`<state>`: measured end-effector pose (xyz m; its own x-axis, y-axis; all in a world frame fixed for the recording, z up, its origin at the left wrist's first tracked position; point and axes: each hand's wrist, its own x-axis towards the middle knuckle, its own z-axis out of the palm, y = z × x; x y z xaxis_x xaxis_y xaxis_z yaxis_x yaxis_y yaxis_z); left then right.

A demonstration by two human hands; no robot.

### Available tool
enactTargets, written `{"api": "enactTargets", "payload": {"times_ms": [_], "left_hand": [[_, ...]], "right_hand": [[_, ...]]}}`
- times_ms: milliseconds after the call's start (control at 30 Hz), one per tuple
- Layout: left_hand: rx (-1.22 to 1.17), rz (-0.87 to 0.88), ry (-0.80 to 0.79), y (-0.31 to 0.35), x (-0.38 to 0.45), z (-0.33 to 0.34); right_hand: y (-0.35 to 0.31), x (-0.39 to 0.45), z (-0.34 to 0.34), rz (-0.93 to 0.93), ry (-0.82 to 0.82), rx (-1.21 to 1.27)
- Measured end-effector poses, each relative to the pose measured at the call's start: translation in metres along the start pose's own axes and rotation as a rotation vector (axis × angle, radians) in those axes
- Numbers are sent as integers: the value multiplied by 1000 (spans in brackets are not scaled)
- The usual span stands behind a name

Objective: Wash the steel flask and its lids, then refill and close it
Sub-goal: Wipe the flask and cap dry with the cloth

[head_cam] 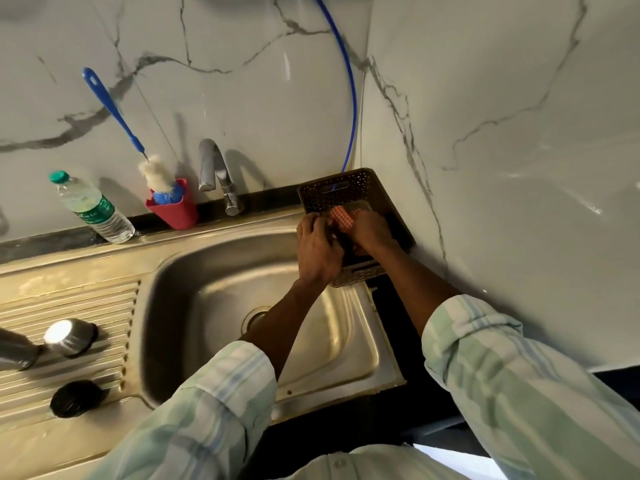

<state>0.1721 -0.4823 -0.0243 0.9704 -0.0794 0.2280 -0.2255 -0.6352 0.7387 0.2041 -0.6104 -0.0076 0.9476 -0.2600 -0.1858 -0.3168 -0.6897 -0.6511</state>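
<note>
Both hands, left (317,245) and right (369,233), gripped an orange scrubber (341,218) over the basket (391,209), beside the steel sink (194,271), under marble walls (502,98).

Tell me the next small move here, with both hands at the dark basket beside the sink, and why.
Probably lift the orange checked scrubber out of the dark perforated basket and bring it over the sink. Both the left hand and right hand are on it, while the steel lid and black lid wait on the drainboard.
</note>
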Motion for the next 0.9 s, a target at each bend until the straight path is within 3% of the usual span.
{"api": "enactTargets", "payload": {"times_ms": [100, 200, 300, 467, 667, 800, 900], "left_hand": [[-83, 3, 75, -2, -1, -4], [-137, -31, 176, -6, -7, -16], [-218, -36, 231, -10, -15, -34], [-286, -132, 342, -33, -36, -70], [-342, -322, 541, -85, -79, -136], [-330, -363, 684, -122, -108, -194], [-237, -300, 820, -155, -126, -248]], "right_hand": [[-2, 5, -11, 86, 91, 163], [-10, -6, -29, 151, 110, 578], [-19, -37, -38, 144, -79, 985], [-32, -84, -5, 47, -380, 1344], [-94, -130, 67, 41, -626, 1323], [-143, -154, 122, 148, -741, 1220], [-182, -173, 160, 142, -799, 1216]]}}
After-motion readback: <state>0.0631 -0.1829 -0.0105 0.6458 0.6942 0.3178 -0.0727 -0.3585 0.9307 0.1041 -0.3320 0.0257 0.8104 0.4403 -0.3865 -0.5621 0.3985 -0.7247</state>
